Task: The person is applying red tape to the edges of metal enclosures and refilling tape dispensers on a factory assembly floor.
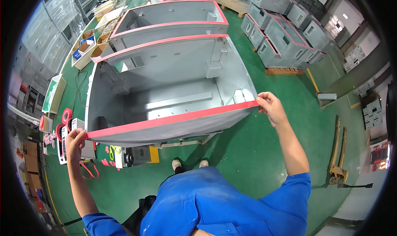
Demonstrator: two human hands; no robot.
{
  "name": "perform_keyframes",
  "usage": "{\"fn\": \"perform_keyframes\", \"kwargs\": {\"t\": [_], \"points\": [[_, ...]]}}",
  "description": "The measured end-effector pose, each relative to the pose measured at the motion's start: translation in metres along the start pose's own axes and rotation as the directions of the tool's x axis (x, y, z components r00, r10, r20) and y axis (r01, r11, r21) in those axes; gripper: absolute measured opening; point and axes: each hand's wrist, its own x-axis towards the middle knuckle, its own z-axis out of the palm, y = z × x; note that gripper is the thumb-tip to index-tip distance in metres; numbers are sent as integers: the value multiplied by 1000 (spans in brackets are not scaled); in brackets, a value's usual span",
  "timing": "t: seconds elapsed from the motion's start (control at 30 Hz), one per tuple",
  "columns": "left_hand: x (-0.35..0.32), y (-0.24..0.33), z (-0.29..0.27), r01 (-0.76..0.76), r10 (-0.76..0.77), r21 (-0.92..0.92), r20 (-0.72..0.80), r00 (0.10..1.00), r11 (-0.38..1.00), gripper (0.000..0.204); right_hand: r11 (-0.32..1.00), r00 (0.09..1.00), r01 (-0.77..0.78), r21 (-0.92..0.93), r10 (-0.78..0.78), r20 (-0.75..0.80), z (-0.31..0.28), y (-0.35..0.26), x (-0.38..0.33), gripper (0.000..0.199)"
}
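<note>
A grey metal cabinet shell [182, 132] lies open side up in front of me. A strip of red tape [173, 120] runs along its near rim from corner to corner. My left hand [75, 145] is closed at the near left corner, pinching that end of the tape. At the near right corner, the thumb and fingers of my right hand [271, 108] pinch the other end. Red tape also shows along the far rim, while the left and right side rims look bare grey. Small brackets sit inside the shell.
Another red-edged cabinet shell [169, 32] stands right behind. Red tape rolls [66, 115] and a white box are by my left hand. Trays with small parts [100, 52] line the left. Grey cabinets [285, 39] are stacked at the far right; a yellow pallet jack [338, 153] stands at right.
</note>
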Motion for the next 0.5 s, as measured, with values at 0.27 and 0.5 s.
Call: {"fn": "perform_keyframes", "kwargs": {"t": [0.27, 0.5], "points": [[2, -3, 4, 4, -4, -17, -26, 1000, 1000, 11, 999, 998, 34, 9, -34, -49, 3, 6, -2, 21], [2, -3, 5, 14, -14, 12, -42, 999, 1000, 14, 998, 995, 69, 14, -68, -73, 6, 7, -4, 19]]}}
